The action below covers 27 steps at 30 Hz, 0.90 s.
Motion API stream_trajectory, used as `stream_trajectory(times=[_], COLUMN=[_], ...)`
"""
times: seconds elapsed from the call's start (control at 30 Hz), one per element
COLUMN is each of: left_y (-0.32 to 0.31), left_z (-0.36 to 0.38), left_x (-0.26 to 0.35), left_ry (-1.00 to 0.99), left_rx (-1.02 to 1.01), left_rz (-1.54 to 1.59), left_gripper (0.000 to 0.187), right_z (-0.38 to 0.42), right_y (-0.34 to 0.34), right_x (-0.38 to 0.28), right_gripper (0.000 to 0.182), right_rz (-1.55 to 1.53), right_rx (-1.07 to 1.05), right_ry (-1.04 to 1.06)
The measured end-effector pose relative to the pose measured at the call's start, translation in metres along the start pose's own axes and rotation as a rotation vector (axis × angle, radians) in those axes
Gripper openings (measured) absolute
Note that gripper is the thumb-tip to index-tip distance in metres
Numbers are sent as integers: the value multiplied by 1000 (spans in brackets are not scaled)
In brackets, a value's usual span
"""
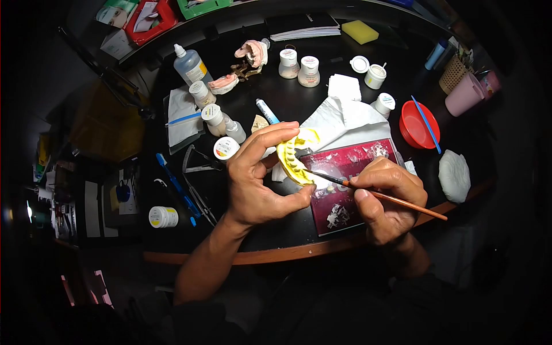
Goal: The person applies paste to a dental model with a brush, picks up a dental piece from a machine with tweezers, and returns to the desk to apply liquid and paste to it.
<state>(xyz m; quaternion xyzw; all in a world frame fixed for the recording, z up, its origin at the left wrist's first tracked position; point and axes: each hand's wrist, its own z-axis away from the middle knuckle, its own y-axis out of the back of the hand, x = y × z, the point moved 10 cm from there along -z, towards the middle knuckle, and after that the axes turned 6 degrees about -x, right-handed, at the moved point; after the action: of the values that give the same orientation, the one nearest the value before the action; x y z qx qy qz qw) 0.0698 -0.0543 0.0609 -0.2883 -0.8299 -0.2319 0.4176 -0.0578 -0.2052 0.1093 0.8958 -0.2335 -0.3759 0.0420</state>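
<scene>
My left hand (259, 178) holds up a yellow, horseshoe-shaped dental impression (292, 165) between thumb and fingers, its row of tooth hollows showing. In my right hand (391, 198) is a thin brush (405, 206) with a brown handle, gripped like a pen. The brush's dark tip points left and meets or nearly meets the impression's inner edge; contact is hard to tell. Below both hands lies a dark red book or pad (328, 198) with white smears and flakes on it. Crumpled white tissue (345, 118) sits behind the impression.
Several white-capped jars and bottles (309, 72) stand across the black table. Farther back is a pink-gummed dental model (253, 53). On the right are a red bowl (413, 135) with a blue stick across it and a white wad (454, 177). A blue toothbrush (175, 181) lies left.
</scene>
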Motion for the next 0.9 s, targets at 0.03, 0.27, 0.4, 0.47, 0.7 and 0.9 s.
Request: stream_trajectory(times=[0.03, 0.27, 0.4, 0.47, 0.7, 0.9], left_y=[0, -2, -3, -3, -2, -3], left_z=[-1, -1, -1, -1, -2, -2], left_x=[1, 3, 4, 4, 10, 7], left_ry=[-6, -28, -27, -46, -57, -63], left_rx=[-1, -62, -65, -67, -22, -62], left_rz=[-2, -45, -45, -57, -62, -95], left_gripper=[75, 78, 79, 79, 71, 77], right_z=[0, 2, 3, 4, 6, 6], right_y=[-1, -3, -3, 2, 3, -1], right_x=[1, 4, 3, 3, 10, 9], right_gripper=[14, 13, 12, 12, 11, 10], right_rz=[1, -15, -28, -44, -1, -25], right_rx=[-9, -30, -32, -2, -3, -15], right_ry=[-16, -37, -48, -39, -67, -69])
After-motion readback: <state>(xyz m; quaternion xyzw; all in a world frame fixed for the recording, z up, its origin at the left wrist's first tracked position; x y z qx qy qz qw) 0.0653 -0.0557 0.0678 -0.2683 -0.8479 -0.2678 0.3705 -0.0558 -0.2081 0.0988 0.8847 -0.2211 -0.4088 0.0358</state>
